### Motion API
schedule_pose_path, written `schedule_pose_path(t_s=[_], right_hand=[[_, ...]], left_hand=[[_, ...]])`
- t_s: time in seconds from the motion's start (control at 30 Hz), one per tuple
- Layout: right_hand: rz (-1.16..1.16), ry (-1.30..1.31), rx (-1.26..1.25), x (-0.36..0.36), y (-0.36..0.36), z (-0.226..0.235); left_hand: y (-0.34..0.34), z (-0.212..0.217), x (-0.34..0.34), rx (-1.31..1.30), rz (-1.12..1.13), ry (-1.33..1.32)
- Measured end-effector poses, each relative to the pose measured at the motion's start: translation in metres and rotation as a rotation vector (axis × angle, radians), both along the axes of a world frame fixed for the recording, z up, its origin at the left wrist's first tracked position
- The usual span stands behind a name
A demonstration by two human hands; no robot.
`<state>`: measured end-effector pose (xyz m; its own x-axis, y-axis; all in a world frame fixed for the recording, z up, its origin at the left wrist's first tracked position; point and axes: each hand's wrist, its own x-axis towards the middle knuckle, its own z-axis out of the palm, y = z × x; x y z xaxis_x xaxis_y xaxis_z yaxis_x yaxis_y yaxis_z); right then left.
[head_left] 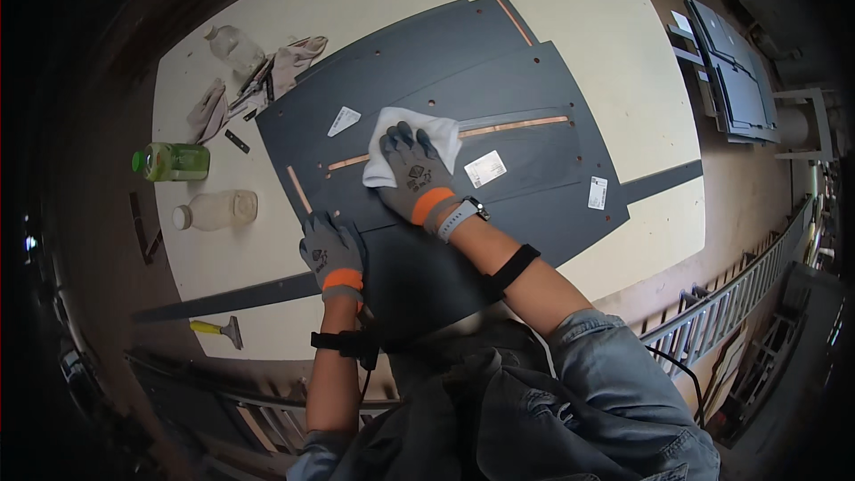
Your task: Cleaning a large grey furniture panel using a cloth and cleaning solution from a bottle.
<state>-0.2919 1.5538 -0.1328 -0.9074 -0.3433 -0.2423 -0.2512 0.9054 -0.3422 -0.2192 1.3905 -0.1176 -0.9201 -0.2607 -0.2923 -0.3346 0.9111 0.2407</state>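
Note:
Under my right hand (417, 176) a folded white cloth (445, 129) lies on a dark grey panel (401, 80). The gloved fingers bend over the cloth and press it down across a copper-coloured strip (517, 127) that runs along the panel. My left hand (331, 249), in a matching grey glove with an orange cuff, rests at the panel's near left edge. Its fingers are extended and appear to hold nothing. A shorter copper strip (299, 189) lies just beyond them. White labels (484, 169) are stuck on the panel near the right hand.
Left of the panel stand a green bottle (178, 162) and a clear bottle (233, 208), with another clear bottle (235, 49) farther back. Crumpled cloths (294, 62) lie beside dark tools. A yellow-handled scraper (218, 330) sits near the front edge. Stacked dark panels (739, 80) are off to the right.

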Motion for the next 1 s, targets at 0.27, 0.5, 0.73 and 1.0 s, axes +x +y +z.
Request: schedule_pose_path(t_s=[0.27,0.5,0.73,1.0], right_hand=[[-0.033,0.205,0.171,-0.016,-0.010,-0.001],[0.664,0.031,-0.084,0.031,-0.085,0.004],[0.154,-0.444,-0.781,0.083,-0.039,0.021],[-0.371,-0.422,-0.676,0.027,-0.020,0.064]], left_hand=[[-0.045,-0.046,0.074,1.143,0.162,0.292],[-0.035,-0.049,0.064,0.467,0.064,0.564],[-0.053,-0.046,0.058,0.631,0.016,0.510],[-0.056,-0.034,0.049,0.218,-0.542,0.588]])
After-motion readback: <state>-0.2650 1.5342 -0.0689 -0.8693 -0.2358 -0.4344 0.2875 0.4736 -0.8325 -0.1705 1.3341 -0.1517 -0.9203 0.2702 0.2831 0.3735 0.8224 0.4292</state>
